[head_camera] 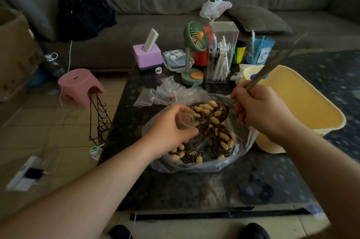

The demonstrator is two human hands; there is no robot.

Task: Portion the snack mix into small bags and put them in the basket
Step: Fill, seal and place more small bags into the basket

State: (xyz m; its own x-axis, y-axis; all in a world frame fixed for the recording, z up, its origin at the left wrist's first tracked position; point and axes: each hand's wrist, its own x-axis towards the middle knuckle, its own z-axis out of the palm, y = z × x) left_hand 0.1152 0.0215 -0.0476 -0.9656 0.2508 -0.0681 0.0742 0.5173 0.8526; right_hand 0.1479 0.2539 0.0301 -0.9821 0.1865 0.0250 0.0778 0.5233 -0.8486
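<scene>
A big clear plastic bag (pixel 239 153) lies open on the dark table, full of snack mix (pixel 211 121): peanuts in the shell and striped sunflower seeds. My left hand (pixel 167 131) holds a small clear bag (pixel 185 120) open just above the mix. My right hand (pixel 261 110) grips the long metal handle of a spoon (pixel 272 67), whose bowl dips into the mix at the right side. A yellow plastic basket (pixel 311 102) stands just right of the big bag. A pile of small zip bags (pixel 165 92) lies behind the mix.
Behind the mix stand a green desk fan (pixel 194 51), a clear pen holder (pixel 220 53), a pink tissue box (pixel 147 56), a lidded box (pixel 176 59) and a blue cup (pixel 259 49). A grey sofa (pixel 175 4) runs along the back. A pink stool (pixel 79 86) and wire rack (pixel 99 121) are left of the table.
</scene>
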